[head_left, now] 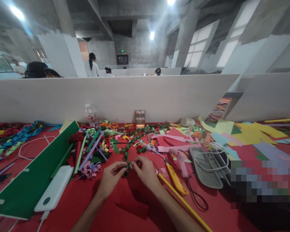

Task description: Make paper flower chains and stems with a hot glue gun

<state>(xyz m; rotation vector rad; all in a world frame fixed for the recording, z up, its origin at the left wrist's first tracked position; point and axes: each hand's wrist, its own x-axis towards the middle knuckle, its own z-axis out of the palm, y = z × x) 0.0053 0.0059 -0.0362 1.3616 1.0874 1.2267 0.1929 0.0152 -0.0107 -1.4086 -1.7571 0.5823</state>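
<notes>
1. While colourful paper chains (16, 145) lie heaped at the far left, a green board (31, 180) slants across the red tabletop (106, 216), a white power bank (56, 187) at its right edge.
2. Next I see a jumble of paper sticks (89, 154) and curls (90, 169); behind it, a clear bottle (90, 115) stands near the pale partition (111, 95).
3. Mid-table, the left hand (111, 176) pinches the near end of a dark green paper chain (126, 154), which trails away toward the partition.
4. Just beside it, the right hand (146, 172) grips that same end between thumb and fingertips.
5. Rightward lie a yellow rod (183, 201), a yellow-handled tool (175, 180), a pink glue gun (180, 162) and a grey tray (201, 174).
6. Loose coloured sheets (247, 133) overlap at the far right.
</notes>
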